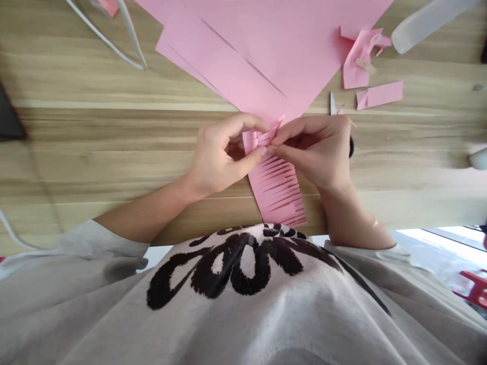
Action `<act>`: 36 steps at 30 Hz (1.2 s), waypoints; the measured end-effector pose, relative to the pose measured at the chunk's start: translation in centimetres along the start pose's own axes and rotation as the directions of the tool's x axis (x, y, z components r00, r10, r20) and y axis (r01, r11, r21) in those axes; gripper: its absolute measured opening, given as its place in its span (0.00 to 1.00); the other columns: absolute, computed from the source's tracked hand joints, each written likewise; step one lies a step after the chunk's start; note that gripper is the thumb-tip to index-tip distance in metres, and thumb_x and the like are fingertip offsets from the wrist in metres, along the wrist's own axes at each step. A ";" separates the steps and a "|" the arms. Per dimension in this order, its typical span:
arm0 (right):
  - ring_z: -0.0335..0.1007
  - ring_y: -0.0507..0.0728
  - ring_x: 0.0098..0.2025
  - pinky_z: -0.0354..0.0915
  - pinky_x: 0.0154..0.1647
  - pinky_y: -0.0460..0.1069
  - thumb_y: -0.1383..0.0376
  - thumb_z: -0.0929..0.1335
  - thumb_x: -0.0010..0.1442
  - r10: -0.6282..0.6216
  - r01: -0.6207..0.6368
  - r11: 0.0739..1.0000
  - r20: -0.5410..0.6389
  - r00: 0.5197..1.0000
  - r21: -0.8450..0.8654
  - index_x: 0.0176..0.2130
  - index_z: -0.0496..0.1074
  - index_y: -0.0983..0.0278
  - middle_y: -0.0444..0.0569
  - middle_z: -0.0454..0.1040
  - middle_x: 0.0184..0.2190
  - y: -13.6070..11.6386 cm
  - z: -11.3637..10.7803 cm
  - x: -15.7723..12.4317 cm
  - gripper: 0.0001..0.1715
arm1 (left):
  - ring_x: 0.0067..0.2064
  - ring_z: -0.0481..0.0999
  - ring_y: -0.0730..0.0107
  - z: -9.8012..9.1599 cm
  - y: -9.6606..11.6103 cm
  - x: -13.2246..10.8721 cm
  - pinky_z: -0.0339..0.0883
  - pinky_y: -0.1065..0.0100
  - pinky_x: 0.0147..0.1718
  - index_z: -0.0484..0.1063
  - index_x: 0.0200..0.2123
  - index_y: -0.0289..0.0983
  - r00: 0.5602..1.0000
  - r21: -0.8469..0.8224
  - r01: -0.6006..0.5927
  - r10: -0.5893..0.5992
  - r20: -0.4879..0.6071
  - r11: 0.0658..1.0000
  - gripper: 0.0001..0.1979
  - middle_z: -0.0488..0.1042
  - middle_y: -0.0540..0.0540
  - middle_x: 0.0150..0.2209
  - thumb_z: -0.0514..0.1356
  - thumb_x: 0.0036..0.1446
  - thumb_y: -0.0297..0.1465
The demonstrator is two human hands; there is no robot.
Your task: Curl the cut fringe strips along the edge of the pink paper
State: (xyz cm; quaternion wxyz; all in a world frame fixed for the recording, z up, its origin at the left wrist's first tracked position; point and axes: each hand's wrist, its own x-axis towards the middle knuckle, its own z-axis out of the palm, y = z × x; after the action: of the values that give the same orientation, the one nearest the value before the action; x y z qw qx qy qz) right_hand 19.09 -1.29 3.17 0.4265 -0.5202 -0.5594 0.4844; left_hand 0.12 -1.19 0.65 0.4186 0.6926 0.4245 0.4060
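A pink paper strip (pixel 272 185), cut into a fringe along its right side, hangs between my hands near the table's front edge. My left hand (pixel 218 154) pinches its upper end between thumb and fingers. Close against it, my right hand (pixel 317 147) has thumb and forefinger closed on the fringe at the same end, where some of the cut tabs are bent or curled. The fingertips hide part of that end. Beyond my right hand lie scissors (pixel 332 104), with a blade tip and a bit of black handle showing.
Large pink paper sheets (pixel 304 45) cover the back middle of the wooden table (pixel 114 147). Crumpled pink scraps (pixel 357 63) and a small pink strip (pixel 380 95) lie at right, near a translucent whitish object (pixel 426 25). A white cable (pixel 131 38) loops at back left.
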 end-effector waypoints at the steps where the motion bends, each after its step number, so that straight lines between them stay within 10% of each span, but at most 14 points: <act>1: 0.77 0.52 0.30 0.74 0.34 0.50 0.76 0.76 0.48 -0.007 0.007 1.000 -0.005 1.000 -0.001 0.26 0.82 0.62 0.42 0.82 0.26 0.0 0.0 0.0 0.09 | 0.32 0.78 0.72 0.0 0.0 0.0 0.68 0.71 0.25 0.76 0.46 0.38 1.000 0.004 -0.003 0.003 -0.009 1.000 0.12 0.82 0.45 0.40 0.65 0.60 0.34; 36: 0.79 0.55 0.33 0.78 0.38 0.52 0.74 0.78 0.48 0.007 -0.007 1.000 -0.013 1.000 0.003 0.28 0.81 0.60 0.43 0.83 0.28 -0.1 0.1 0.0 0.09 | 0.28 0.75 0.73 0.2 -0.4 -0.2 0.71 0.69 0.26 0.77 0.46 0.40 0.999 0.080 0.012 -0.009 -0.032 0.997 0.13 0.81 0.46 0.37 0.65 0.59 0.37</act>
State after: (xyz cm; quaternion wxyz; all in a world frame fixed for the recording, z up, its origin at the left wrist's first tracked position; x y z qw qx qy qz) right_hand 18.95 -1.34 3.26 0.4289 -0.5246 -0.5542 0.4833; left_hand 0.10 -1.27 0.17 0.3857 0.7001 0.4508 0.3974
